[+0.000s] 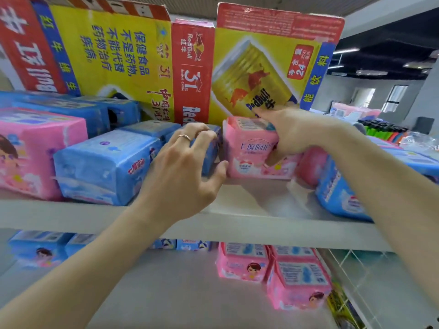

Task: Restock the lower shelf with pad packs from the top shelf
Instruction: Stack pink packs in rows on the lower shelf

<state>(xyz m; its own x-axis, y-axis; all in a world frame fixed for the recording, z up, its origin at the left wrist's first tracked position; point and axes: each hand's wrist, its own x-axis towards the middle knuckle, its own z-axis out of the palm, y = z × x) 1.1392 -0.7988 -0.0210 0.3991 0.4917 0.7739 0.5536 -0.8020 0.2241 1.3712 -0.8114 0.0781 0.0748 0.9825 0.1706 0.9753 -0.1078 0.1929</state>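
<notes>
One pink pack [249, 150] occupies right hand [293, 132], blue pack [210, 156] left hand [180, 167].
</notes>
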